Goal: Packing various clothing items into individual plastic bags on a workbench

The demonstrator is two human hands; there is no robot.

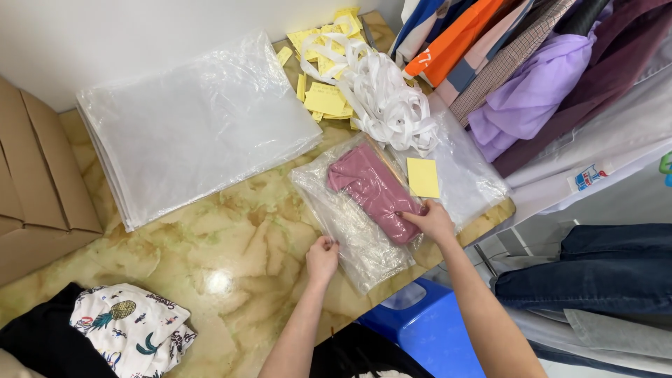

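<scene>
- At the middle of the marbled yellow-green tabletop [231,259], a folded dusty-pink garment [374,189] is lying most of the way inside a clear crinkled plastic bag [350,224], with its near end at the bag's mouth.
- The right hand [432,220], at four o'clock from the garment, is pressing on that near end with fingers bent; it looks to be pushing the cloth in rather than gripping it.
- The left hand [322,257], at seven o'clock, is pinching the bag's near edge, closed on the plastic.
- Judged from this, the bagging is nearly done; the bag's mouth is not yet sealed.
- At ten o'clock a stack of flat clear plastic bags [196,126] is waiting; at one o'clock a square yellow paper slip [423,177] is lying just beside the bag.
- At seven o'clock, by the table's edge, a folded white printed garment [133,329] is sitting unbagged.
</scene>
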